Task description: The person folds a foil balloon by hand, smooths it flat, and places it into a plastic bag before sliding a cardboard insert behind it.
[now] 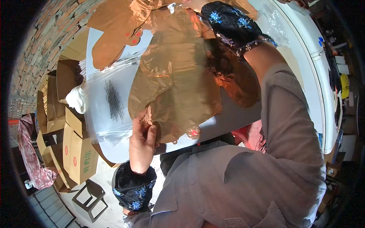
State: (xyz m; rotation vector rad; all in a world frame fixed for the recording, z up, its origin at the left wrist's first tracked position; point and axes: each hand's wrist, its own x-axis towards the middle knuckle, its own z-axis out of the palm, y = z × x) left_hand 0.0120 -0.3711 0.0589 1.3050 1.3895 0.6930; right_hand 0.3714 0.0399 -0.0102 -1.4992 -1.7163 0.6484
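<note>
A large flat sheet of shiny brown-gold foil [182, 76] lies across the white table. My left hand [142, 142] pinches its lower left edge between thumb and fingers. Near the top edge of the view, my right hand [194, 4] reaches the upper end of the foil; its fingers are mostly cut off or hidden. More foil pieces [110, 47] with small red marks lie at the upper left. A darker, coppery lobe of foil [239, 81] spreads to the right, below the right sleeve cover.
Clear plastic bags [110, 102] with dark print lie stacked on the table's left side. Open cardboard boxes [78, 152] and a dark stool [90, 199] stand left of the white table [114, 152]. Clear plastic [272, 22] lies at the upper right.
</note>
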